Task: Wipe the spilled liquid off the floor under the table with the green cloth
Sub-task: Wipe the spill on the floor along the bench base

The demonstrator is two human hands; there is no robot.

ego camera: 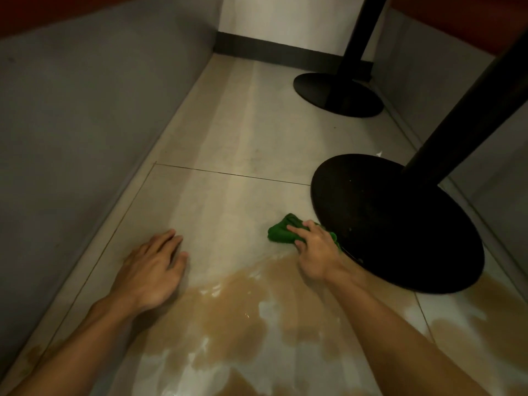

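Note:
A brown spilled liquid (228, 318) spreads over the pale tiled floor in the lower half of the view, reaching past the near table base to the right. My right hand (315, 250) grips a bunched green cloth (281, 231) and holds it on the floor at the far edge of the spill, right beside the round black table base (400, 224). My left hand (153, 267) lies flat on a dry tile to the left, fingers spread, holding nothing.
A second black table base (337, 94) with its post stands farther back near the white wall. Grey bench panels (85, 124) close the floor strip in on the left and right. Dry floor (243, 138) lies beyond the cloth.

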